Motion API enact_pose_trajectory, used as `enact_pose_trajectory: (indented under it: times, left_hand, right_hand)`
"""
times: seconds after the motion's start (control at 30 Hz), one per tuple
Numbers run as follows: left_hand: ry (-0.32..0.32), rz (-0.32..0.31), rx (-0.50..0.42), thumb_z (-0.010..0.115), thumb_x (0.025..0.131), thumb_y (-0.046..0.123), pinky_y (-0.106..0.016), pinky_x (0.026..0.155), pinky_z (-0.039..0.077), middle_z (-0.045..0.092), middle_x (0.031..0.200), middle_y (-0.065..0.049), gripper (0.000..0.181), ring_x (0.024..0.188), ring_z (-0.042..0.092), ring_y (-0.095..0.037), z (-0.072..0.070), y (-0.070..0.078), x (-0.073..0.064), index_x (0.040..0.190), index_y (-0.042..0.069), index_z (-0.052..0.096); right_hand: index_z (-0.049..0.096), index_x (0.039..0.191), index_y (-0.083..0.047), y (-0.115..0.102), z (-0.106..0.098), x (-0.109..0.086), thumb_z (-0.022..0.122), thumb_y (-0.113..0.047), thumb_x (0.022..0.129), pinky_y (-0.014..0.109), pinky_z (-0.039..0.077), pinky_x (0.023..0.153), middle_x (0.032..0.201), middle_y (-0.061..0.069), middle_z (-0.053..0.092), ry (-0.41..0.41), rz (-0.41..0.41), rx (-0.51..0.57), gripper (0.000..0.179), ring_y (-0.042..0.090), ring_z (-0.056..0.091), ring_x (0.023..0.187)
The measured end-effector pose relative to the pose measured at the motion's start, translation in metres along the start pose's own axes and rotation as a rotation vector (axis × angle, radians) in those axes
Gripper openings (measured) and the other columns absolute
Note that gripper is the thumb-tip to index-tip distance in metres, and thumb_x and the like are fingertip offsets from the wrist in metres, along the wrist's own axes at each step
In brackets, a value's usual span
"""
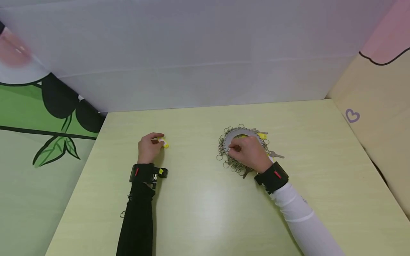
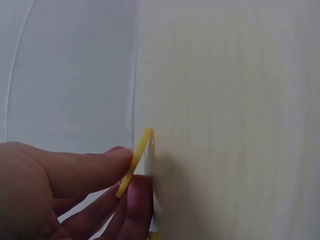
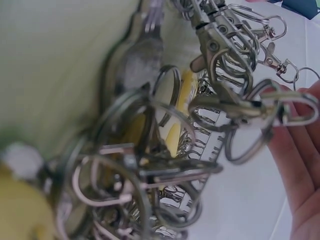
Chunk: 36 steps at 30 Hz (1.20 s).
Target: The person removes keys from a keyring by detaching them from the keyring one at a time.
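In the head view my left hand (image 1: 148, 148) is over the left of the table, pinching a small yellow-and-white key tag (image 1: 165, 143) between thumb and fingers. The left wrist view shows its thin yellow edge (image 2: 140, 155) close to the tabletop. My right hand (image 1: 248, 152), fingers bent, is over a grey ring-shaped key holder (image 1: 238, 132) fringed with metal clasps and split rings. In the right wrist view a metal clasp (image 3: 255, 109) overlaps the fingers (image 3: 287, 160); I cannot tell whether they grip it.
Keys (image 1: 276, 154) and yellow tags (image 1: 262, 136) hang at the holder's right side. A metal key (image 3: 140, 65) lies flat in the right wrist view. A pale wall panel (image 1: 208, 85) stands behind the wooden table (image 1: 198, 213), with side panels left and right.
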<state>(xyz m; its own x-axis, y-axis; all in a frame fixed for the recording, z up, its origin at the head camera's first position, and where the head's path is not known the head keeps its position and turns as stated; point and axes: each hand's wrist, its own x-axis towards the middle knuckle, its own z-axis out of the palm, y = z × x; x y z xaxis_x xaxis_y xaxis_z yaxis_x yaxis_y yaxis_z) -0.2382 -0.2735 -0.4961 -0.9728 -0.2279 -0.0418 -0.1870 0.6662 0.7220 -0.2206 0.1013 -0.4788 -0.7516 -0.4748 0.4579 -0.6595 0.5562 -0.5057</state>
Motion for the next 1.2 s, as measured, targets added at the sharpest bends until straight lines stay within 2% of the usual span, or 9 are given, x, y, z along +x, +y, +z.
enact_pose_trajectory:
  times: [0.13, 0.27, 0.37, 0.63, 0.8, 0.9, 0.97, 1.07, 1.2]
  left_hand:
    - [-0.014, 0.022, 0.061, 0.068, 0.096, 0.0, -0.04, 0.087, 0.05, 0.067, 0.128, -0.025, 0.034, 0.108, 0.066, -0.039, 0.0, 0.002, -0.001, 0.13, 0.001, 0.069]
    - [0.011, 0.026, 0.125, 0.071, 0.093, -0.001, -0.039, 0.081, 0.046, 0.069, 0.123, -0.026, 0.036, 0.098, 0.063, -0.037, 0.002, 0.008, -0.003, 0.129, 0.002, 0.069]
    - [0.024, 0.024, 0.168, 0.072, 0.092, 0.001, -0.041, 0.081, 0.044, 0.067, 0.127, -0.025, 0.035, 0.099, 0.06, -0.038, 0.004, 0.012, -0.004, 0.127, 0.003, 0.07]
    - [0.047, 0.042, 0.196, 0.072, 0.093, 0.006, -0.057, 0.091, 0.047, 0.062, 0.132, -0.027, 0.033, 0.114, 0.056, -0.045, 0.007, 0.014, -0.005, 0.126, 0.004, 0.071]
    - [0.044, 0.115, 0.196, 0.069, 0.099, 0.015, -0.053, 0.084, 0.049, 0.063, 0.133, -0.023, 0.029, 0.111, 0.06, -0.042, 0.013, 0.024, -0.008, 0.126, 0.007, 0.071]
    - [0.001, 0.184, 0.184, 0.068, 0.101, 0.018, -0.045, 0.077, 0.051, 0.068, 0.128, -0.018, 0.027, 0.1, 0.066, -0.036, 0.022, 0.041, -0.016, 0.126, 0.008, 0.071]
    - [-0.054, 0.242, 0.174, 0.069, 0.101, 0.018, -0.041, 0.075, 0.052, 0.072, 0.123, -0.014, 0.025, 0.094, 0.069, -0.031, 0.03, 0.054, -0.023, 0.124, 0.009, 0.072]
    - [-0.183, 0.36, 0.174, 0.071, 0.1, 0.018, -0.036, 0.075, 0.053, 0.076, 0.115, -0.008, 0.022, 0.088, 0.07, -0.024, 0.049, 0.073, -0.036, 0.12, 0.01, 0.074]
    - [-0.364, 0.539, 0.22, 0.074, 0.098, 0.019, -0.03, 0.074, 0.053, 0.077, 0.11, -0.001, 0.019, 0.083, 0.069, -0.015, 0.077, 0.097, -0.057, 0.115, 0.013, 0.077]
  right_hand:
    - [0.08, 0.086, -0.007, 0.0, -0.001, -0.001, 0.069, 0.002, 0.083, 0.03, 0.058, 0.065, 0.077, 0.003, 0.076, -0.012, 0.018, -0.003, 0.014, 0.012, 0.07, 0.068]
    - [0.08, 0.087, -0.007, 0.0, -0.003, 0.0, 0.069, 0.001, 0.084, 0.03, 0.058, 0.066, 0.079, 0.002, 0.076, -0.031, 0.038, -0.011, 0.014, 0.012, 0.07, 0.069]
    - [0.08, 0.089, -0.008, 0.001, -0.004, 0.0, 0.068, 0.0, 0.085, 0.031, 0.058, 0.066, 0.08, 0.002, 0.076, -0.047, 0.055, -0.011, 0.015, 0.012, 0.07, 0.069]
    - [0.079, 0.09, -0.008, 0.004, -0.006, -0.001, 0.068, 0.0, 0.087, 0.031, 0.058, 0.067, 0.081, 0.003, 0.076, -0.07, 0.075, -0.018, 0.015, 0.012, 0.07, 0.07]
    - [0.08, 0.092, -0.009, 0.006, -0.006, -0.001, 0.069, -0.002, 0.088, 0.03, 0.057, 0.066, 0.082, 0.001, 0.076, -0.092, 0.092, -0.034, 0.014, 0.011, 0.069, 0.071]
    - [0.08, 0.094, -0.01, 0.007, -0.008, 0.0, 0.07, -0.003, 0.089, 0.029, 0.055, 0.064, 0.083, 0.001, 0.076, -0.113, 0.104, -0.065, 0.013, 0.01, 0.067, 0.07]
    - [0.081, 0.096, -0.01, 0.008, -0.008, 0.0, 0.072, -0.005, 0.089, 0.028, 0.052, 0.062, 0.083, 0.0, 0.076, -0.134, 0.118, -0.083, 0.013, 0.01, 0.065, 0.069]
    - [0.082, 0.098, -0.011, 0.01, -0.01, -0.001, 0.074, -0.007, 0.09, 0.028, 0.049, 0.06, 0.086, 0.001, 0.077, -0.182, 0.155, -0.107, 0.012, 0.01, 0.063, 0.068]
    - [0.083, 0.099, -0.011, 0.012, -0.011, -0.003, 0.077, -0.011, 0.09, 0.031, 0.053, 0.065, 0.089, 0.001, 0.078, -0.247, 0.2, -0.134, 0.01, 0.013, 0.067, 0.074]
